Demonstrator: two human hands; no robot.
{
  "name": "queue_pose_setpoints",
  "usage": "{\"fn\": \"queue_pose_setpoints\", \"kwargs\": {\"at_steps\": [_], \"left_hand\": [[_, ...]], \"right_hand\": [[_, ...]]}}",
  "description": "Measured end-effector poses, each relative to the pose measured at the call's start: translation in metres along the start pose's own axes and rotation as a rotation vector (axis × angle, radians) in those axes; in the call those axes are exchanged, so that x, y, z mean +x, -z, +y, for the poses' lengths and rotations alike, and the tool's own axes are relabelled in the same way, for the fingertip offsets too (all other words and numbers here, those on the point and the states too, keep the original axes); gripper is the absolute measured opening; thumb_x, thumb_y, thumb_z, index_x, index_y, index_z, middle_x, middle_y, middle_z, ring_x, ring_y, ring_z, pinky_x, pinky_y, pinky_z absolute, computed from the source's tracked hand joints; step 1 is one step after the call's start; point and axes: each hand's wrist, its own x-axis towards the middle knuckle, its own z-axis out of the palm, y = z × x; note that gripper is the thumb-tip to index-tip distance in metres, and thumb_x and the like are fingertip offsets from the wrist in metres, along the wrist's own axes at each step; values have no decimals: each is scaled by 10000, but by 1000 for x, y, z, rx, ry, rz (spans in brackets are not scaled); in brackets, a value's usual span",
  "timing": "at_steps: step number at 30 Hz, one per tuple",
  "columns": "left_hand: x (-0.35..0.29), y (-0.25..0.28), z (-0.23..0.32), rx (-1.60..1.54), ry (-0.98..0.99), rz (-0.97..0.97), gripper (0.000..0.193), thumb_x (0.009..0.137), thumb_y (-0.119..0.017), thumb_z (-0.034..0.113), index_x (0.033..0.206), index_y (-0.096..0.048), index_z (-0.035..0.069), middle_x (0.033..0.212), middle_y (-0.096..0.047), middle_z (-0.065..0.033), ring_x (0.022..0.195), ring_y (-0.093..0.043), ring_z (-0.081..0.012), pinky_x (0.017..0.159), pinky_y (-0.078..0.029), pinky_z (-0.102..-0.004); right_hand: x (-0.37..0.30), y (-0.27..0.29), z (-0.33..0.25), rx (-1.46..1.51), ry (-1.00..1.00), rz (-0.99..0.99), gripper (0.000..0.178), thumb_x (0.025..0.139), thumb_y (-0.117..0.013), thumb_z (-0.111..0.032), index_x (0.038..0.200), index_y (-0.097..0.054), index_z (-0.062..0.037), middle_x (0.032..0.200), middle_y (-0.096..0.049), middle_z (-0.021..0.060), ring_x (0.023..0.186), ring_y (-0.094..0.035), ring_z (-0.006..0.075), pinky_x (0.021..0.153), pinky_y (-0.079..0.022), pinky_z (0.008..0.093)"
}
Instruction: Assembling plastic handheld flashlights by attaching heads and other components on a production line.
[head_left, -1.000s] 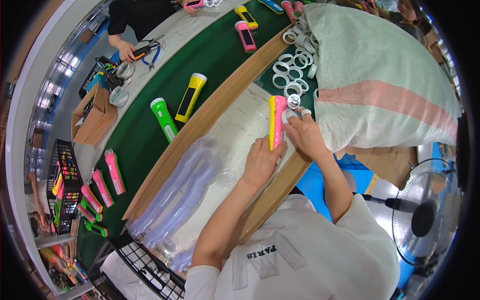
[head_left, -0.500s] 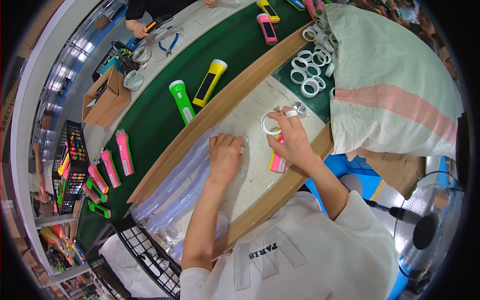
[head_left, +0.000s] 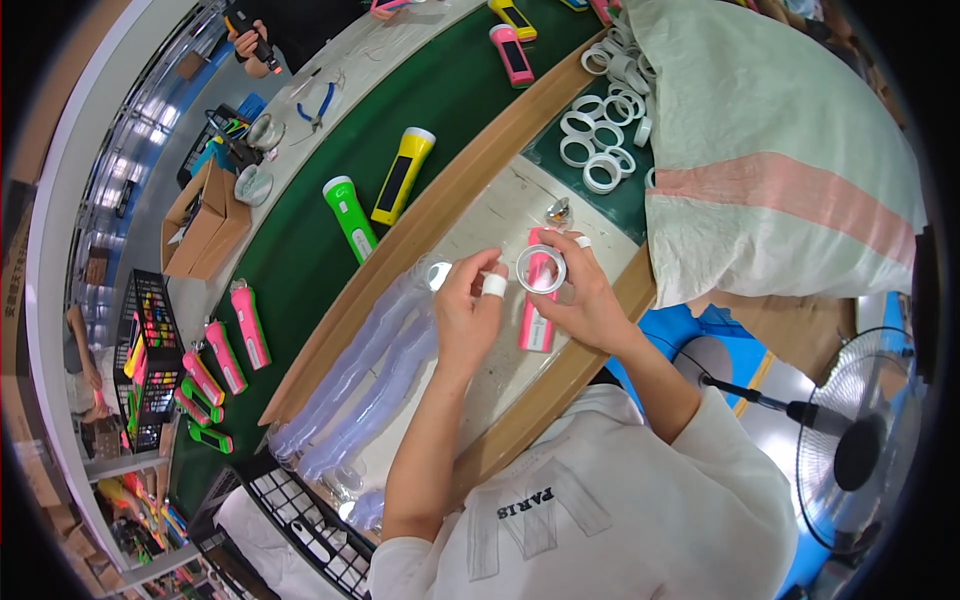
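My right hand grips a white plastic ring between thumb and fingers. Something clear and shiny, like a lens, appears inside its opening. Close to the ring's left side, my left hand has its fingers curled together, and anything between them is hidden. White tape wraps a finger on each hand. Behind and below the ring, a pink flashlight body lies on the pale work surface. A small silvery reflector cup sits just beyond its far end. Long stacks of clear bluish plastic pieces lie to the left of my left forearm.
Wooden rails border the work surface. Several white rings lie beside a large woven sack. Beyond, a green belt carries flashlights, including a green one. A black basket stands near left, a fan right. A co-worker's hand holds a tool.
My left hand has moved right from the clear stacks to the ring. The ring has tilted to face up and moved down slightly. The co-worker's tool hand has shifted left.
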Motion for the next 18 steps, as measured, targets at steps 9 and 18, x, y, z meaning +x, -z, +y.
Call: {"fn": "queue_pose_setpoints", "kwargs": {"at_steps": [9,18], "left_hand": [[-50,-30,-14,234,-34,-240,669,754,-697,140,1358,-436,24,1151,-574,-216,1115,-557,-332,906,-477,-402],[-70,97,34,-630,332,-115,691,787,-623,312,1352,-463,-52,1152,-612,-193,922,-624,-226,747,-525,-349]], "right_hand": [[0,5,15,409,-125,164,672,722,-655,65,1346,-428,-35,1230,-400,158,1018,-532,209,854,-513,296],[1,-4,9,277,-164,110,679,731,-669,54,1352,-415,-50,1218,-467,129,1041,-575,186,814,-529,282]]}}
